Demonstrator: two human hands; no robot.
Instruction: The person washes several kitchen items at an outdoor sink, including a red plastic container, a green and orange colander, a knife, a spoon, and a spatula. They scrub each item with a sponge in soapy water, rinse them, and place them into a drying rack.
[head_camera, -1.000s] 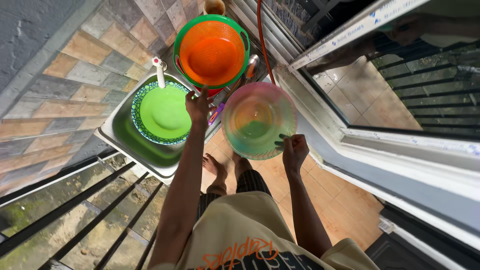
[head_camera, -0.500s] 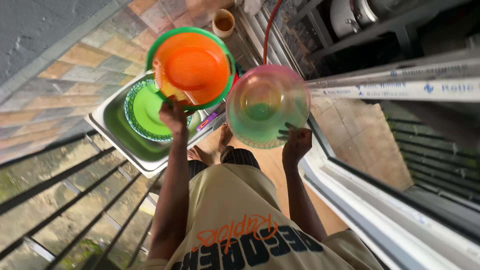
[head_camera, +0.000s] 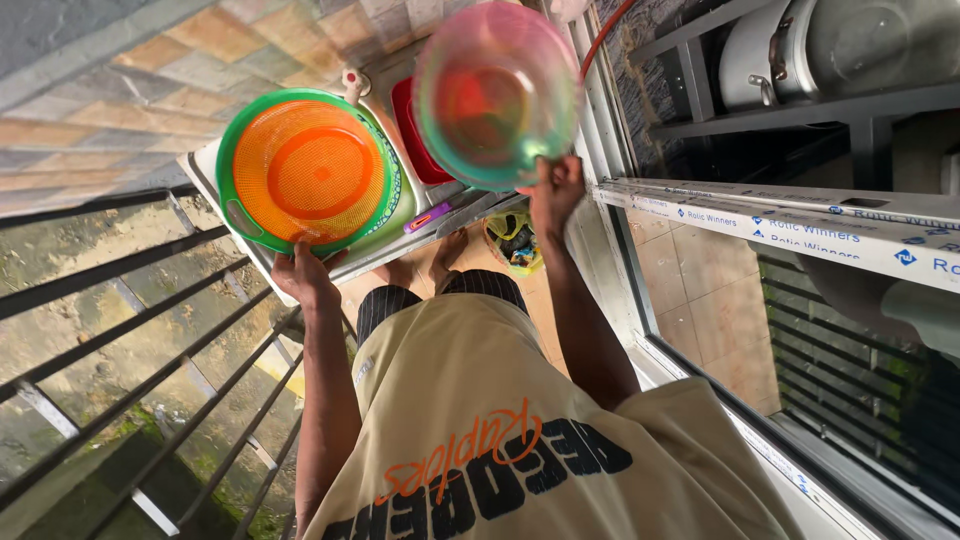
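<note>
Above the sink (head_camera: 215, 165), we grip the orange colander (head_camera: 305, 172) with left hand (head_camera: 305, 280) fingers clamped and the translucent bowl (head_camera: 495, 92) in right hand (head_camera: 555, 190) fingers pinching; we should keep both rims level.

orange colander (head_camera: 305, 172) lifted off sink (head_camera: 215, 160), pink bowl (head_camera: 495, 92) raised higher

Railing bars (head_camera: 120, 330) wall the left; floor (head_camera: 700, 290) lies open right.
</note>
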